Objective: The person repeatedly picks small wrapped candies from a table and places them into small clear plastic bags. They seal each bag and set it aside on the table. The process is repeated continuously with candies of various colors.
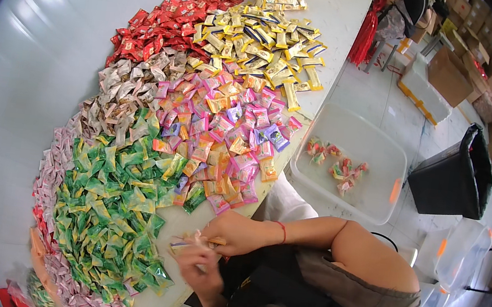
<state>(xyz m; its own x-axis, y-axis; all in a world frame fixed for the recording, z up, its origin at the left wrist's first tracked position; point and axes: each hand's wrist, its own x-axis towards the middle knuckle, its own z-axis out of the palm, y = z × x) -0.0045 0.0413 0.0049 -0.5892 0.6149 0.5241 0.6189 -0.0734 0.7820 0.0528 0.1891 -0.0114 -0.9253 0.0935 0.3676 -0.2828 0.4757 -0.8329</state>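
Note:
At the table's near edge my two hands meet, both closed and partly smeared by motion. My right hand (238, 233), with a red string at the wrist, grips what looks like a small plastic bag of wrapped candies (183, 245); a pale twisted end sticks up from it. The fingers of my left hand (200, 266) pinch at the same small bag, just below the right hand. Beside them lie green wrapped candies (111, 198) in a big heap. Pink, orange and purple candies (222, 144) form another heap just beyond my hands.
Farther along the table (330, 16) are yellow candies (265, 45), red candies (164, 21) and brownish-white candies (125, 83). Pale pink candies (57, 161) line the left. On the right a clear plastic bin (369, 199) holds several candy bundles, near a black trash can (452, 173).

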